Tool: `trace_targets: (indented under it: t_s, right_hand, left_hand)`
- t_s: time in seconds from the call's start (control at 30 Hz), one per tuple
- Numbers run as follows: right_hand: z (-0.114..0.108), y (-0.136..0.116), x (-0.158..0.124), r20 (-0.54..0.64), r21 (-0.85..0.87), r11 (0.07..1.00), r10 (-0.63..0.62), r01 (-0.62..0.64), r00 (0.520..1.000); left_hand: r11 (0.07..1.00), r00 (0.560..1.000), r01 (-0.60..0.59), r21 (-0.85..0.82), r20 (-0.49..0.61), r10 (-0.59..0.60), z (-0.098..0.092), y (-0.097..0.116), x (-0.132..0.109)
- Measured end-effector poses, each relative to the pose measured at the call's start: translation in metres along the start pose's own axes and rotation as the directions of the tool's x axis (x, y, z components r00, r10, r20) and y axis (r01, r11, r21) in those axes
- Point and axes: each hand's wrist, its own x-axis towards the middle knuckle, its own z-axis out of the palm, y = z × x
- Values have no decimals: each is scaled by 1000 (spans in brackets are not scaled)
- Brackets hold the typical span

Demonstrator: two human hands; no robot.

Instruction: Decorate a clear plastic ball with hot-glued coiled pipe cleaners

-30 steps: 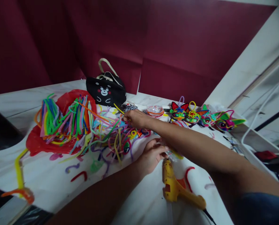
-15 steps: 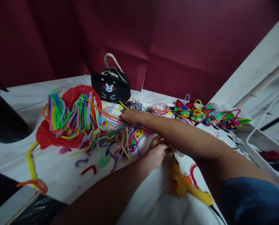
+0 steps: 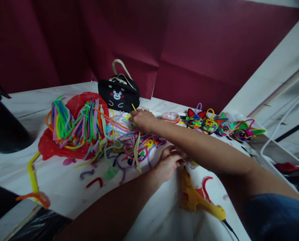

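Reaching across from the right, my right hand (image 3: 143, 120) is closed at the far edge of a tangled heap of coloured pipe cleaners (image 3: 124, 144). The tip of a yellow pipe cleaner (image 3: 134, 107) pokes out beyond its curled fingers. My left hand (image 3: 169, 163) lies nearer me, beneath the right forearm, with its fingers bent around something mostly hidden. A clear, crinkled piece (image 3: 191, 163) shows by its fingertips. Just below it lies a yellow glue gun (image 3: 193, 194), nozzle towards the left hand.
Bundled pipe cleaners (image 3: 89, 120) lie on a red plastic bag (image 3: 47, 145). A black bear-face bag (image 3: 119, 97) stands behind. A clear bowl (image 3: 171, 117) and several colourful animal-head ornaments (image 3: 197, 118) line the back. A black cylinder (image 3: 8, 124) stands left, a white cable (image 3: 277, 130) right.
My right hand has shifted slightly to the right, its fingers bunched more tightly. A pale yellow strand below it has swung more upright. My left hand stays nearly in place.
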Motion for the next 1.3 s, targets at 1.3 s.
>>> trace_targets:
  t_s: [1.3]
  right_hand:
    - [-29,32,-182,-208,956,290,543,51,814]
  left_hand:
    - [997,999,-42,67,38,39,-6,7,7]
